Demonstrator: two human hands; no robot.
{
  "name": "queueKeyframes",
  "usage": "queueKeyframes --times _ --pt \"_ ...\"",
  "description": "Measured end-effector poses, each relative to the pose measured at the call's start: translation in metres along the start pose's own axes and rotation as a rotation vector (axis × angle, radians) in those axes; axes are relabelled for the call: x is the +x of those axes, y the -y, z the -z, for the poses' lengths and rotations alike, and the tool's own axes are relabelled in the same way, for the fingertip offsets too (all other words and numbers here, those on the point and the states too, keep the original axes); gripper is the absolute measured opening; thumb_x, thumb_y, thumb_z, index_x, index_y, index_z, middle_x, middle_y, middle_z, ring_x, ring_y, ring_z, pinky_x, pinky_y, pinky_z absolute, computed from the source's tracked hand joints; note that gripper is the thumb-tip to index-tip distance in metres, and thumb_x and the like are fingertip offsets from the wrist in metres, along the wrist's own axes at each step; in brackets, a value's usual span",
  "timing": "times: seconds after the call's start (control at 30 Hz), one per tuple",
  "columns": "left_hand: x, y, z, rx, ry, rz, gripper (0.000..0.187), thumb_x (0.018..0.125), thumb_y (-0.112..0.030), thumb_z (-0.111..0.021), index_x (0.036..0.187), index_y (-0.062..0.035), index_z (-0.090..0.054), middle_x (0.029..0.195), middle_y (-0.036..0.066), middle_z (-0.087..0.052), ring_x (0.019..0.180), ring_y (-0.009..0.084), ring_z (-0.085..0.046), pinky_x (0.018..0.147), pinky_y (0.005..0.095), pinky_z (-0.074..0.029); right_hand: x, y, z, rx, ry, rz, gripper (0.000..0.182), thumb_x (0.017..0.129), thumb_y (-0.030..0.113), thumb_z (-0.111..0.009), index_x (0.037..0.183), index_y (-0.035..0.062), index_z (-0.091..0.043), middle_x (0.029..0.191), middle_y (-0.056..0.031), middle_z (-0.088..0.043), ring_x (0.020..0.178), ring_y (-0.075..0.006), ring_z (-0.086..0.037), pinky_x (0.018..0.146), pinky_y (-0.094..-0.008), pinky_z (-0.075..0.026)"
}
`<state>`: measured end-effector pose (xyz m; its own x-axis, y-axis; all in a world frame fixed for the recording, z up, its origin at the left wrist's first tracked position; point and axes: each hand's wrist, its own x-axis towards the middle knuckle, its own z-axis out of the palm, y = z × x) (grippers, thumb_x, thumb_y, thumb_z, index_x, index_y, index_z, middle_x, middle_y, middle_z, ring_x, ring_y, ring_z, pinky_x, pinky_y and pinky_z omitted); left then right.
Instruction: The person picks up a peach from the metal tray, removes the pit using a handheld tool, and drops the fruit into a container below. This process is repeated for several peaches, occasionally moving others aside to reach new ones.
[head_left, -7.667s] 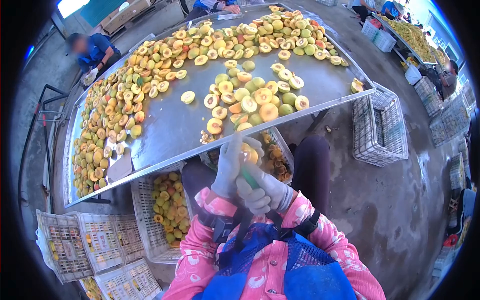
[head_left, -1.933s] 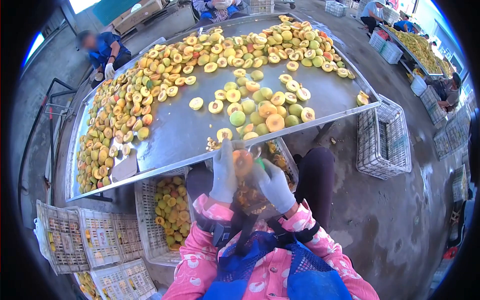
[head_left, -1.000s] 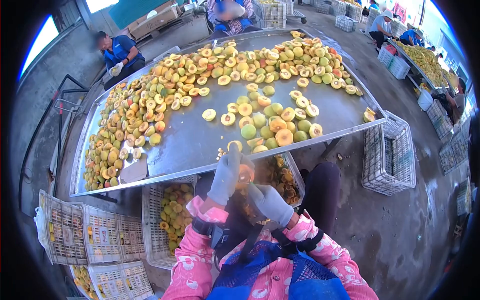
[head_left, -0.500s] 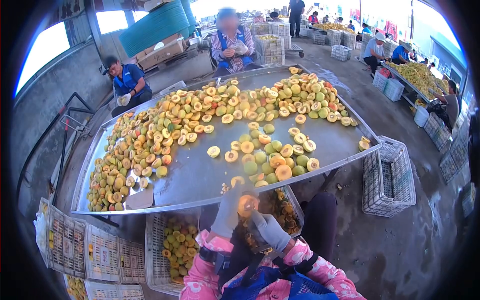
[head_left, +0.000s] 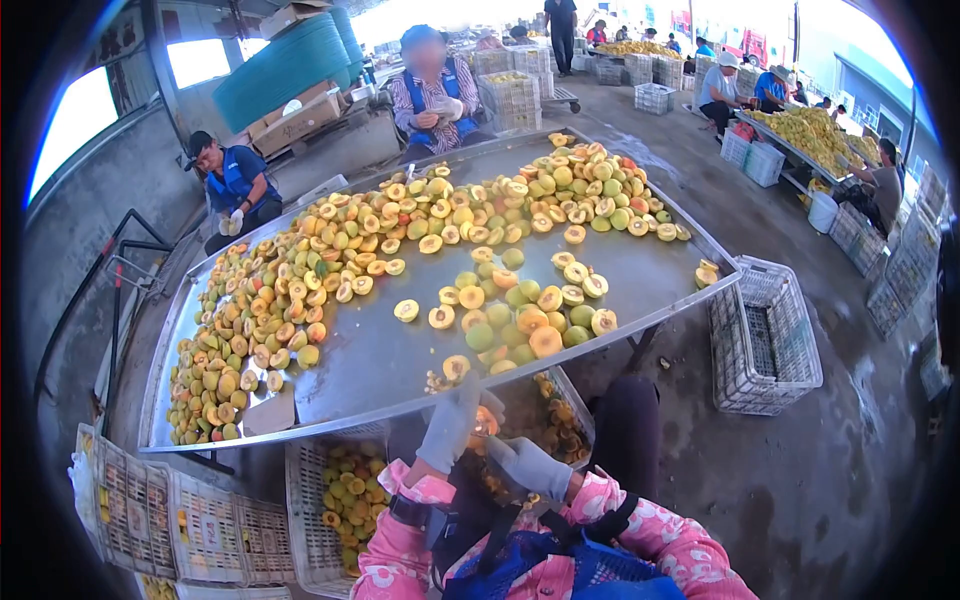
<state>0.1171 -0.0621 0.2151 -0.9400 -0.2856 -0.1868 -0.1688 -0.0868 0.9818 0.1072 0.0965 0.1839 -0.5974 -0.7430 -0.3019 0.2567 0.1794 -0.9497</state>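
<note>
My left hand [head_left: 452, 428], in a pale grey glove, is closed round a halved yellow peach [head_left: 487, 421] in front of the table's near edge. My right hand [head_left: 530, 467], gloved alike, is closed just below and right of the fruit, its fingertips close to it. Whatever it grips is hidden. Beyond my hands, many peach halves [head_left: 545, 341] lie on the metal table [head_left: 385, 345], some cut side up. Small pit-like bits [head_left: 437, 382] lie by the near edge. Under my hands stands a crate [head_left: 578, 400] with brownish scraps in it.
A crate of peach halves [head_left: 352, 495] stands under the table at left, beside several stacked crates [head_left: 215, 510]. Another plastic crate [head_left: 765, 340] stands right of the table. Two people [head_left: 432, 100] [head_left: 235, 185] sit across it. Others work at a second table [head_left: 810, 140].
The view has shifted slightly, so the table sits further left. The peach half has tipped, and its cut face shows less. My right hand has moved slightly lower.
</note>
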Motion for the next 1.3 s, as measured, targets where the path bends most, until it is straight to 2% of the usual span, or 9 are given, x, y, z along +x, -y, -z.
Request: queueKeyframes --times 0.1,0.27,0.43,0.57,0.67,0.8,0.93,1.0,1.3 --pt "0.006 -0.010 0.002 0.016 0.097 0.056 0.070 0.095 -0.061 -0.038 0.092 0.0039 -0.063 0.079 0.013 -0.066 0.063 0.0197 -0.064 0.061 0.0297 -0.053 0.000 0.006 0.002 0.307 0.105 -0.111 0.053 0.098 0.052 -0.043 0.079 0.0048 -0.058 0.055 0.0018 -0.046 0.041 -0.0090 -0.038 0.038 -0.0252 -0.030" --pt "-0.005 -0.010 -0.011 -0.621 0.133 -0.005 0.056 0.098 -0.048 -0.044 0.123 0.0013 -0.052 0.108 0.016 -0.063 0.087 0.0222 -0.064 0.074 0.0307 -0.054 -0.005 0.022 0.012 0.490 0.184 -0.099 0.053 0.096 0.055 -0.044 0.082 0.0057 -0.057 0.052 0.0034 -0.039 0.038 -0.0064 -0.031 0.036 -0.0245 -0.024" --pt "-0.013 -0.007 -0.012 -0.494 0.091 -0.130 0.044 0.099 -0.037 -0.044 0.118 0.0001 -0.056 0.100 0.014 -0.064 0.090 0.0196 -0.063 0.079 0.0302 -0.051 0.005 0.018 0.017 0.246 0.076 -0.034 0.054 0.096 0.054 -0.046 0.079 0.0043 -0.057 0.049 0.0034 -0.038 0.036 -0.0067 -0.030 0.036 -0.0251 -0.022" --pt "-0.014 -0.010 -0.007 -0.214 0.022 -0.146 0.042 0.100 -0.036 -0.040 0.109 -0.0001 -0.060 0.091 0.012 -0.066 0.080 0.0171 -0.063 0.073 0.0282 -0.051 0.006 0.007 0.014 -0.183 -0.025 0.227 0.051 0.098 0.046 -0.046 0.084 0.0000 -0.063 0.064 -0.0081 -0.057 0.058 -0.0175 -0.056 0.057 -0.0314 -0.045" --pt "-0.009 -0.007 -0.004 -0.133 0.029 -0.155 0.044 0.101 -0.036 -0.037 0.106 0.0005 -0.061 0.091 0.011 -0.066 0.080 0.0160 -0.063 0.073 0.0278 -0.051 0.009 -0.002 0.015 -0.200 -0.023 0.183 0.046 0.099 0.042 -0.045 0.094 0.0001 -0.064 0.074 -0.0127 -0.062 0.072 -0.0210 -0.060 0.070 -0.0345 -0.047" --pt "0.004 -0.003 -0.001 -0.344 0.172 -0.151 0.041 0.101 -0.032 -0.036 0.112 0.0004 -0.058 0.106 0.011 -0.064 0.095 0.0170 -0.061 0.084 0.0290 -0.049 0.010 0.000 0.019 -0.143 -0.100 0.255 0.040 0.100 0.037 -0.046 0.095 0.0011 -0.062 0.071 -0.0142 -0.059 0.067 -0.0213 -0.058 0.066 -0.0346 -0.047" --pt "-0.008 -0.019 -0.015 -0.644 0.154 -0.164 0.036 0.099 -0.025 -0.038 0.119 0.0002 -0.054 0.122 0.013 -0.058 0.109 0.0186 -0.056 0.095 0.0305 -0.045 -0.004 0.038 0.022 0.222 -0.015 0.135 0.029 0.099 0.030 -0.047 0.091 0.0050 -0.059 0.066 0.0059 -0.049 0.054 -0.0036 -0.044 0.049 -0.0215 -0.035" --pt "-0.012 -0.023 -0.018 -0.569 0.201 -0.274 0.035 0.098 -0.022 -0.040 0.122 0.0007 -0.050 0.130 0.014 -0.053 0.115 0.0199 -0.052 0.099 0.0314 -0.043 -0.002 0.037 0.024 0.195 -0.039 0.160 0.032 0.099 0.034 -0.048 0.098 0.0043 -0.060 0.064 0.0056 -0.049 0.052 -0.0044 -0.044 0.048 -0.0221 -0.035" --pt "-0.016 -0.017 -0.037 -0.172 -0.118 -0.348 0.046 0.101 -0.037 -0.033 0.117 0.0010 -0.053 0.111 0.016 -0.062 0.105 0.0262 -0.061 0.091 0.0335 -0.049 -0.003 0.034 0.026 0.138 -0.061 0.118 0.037 0.099 0.035 -0.050 0.102 0.0000 -0.063 0.067 0.0030 -0.054 0.056 -0.0052 -0.048 0.050 -0.0233 -0.039"
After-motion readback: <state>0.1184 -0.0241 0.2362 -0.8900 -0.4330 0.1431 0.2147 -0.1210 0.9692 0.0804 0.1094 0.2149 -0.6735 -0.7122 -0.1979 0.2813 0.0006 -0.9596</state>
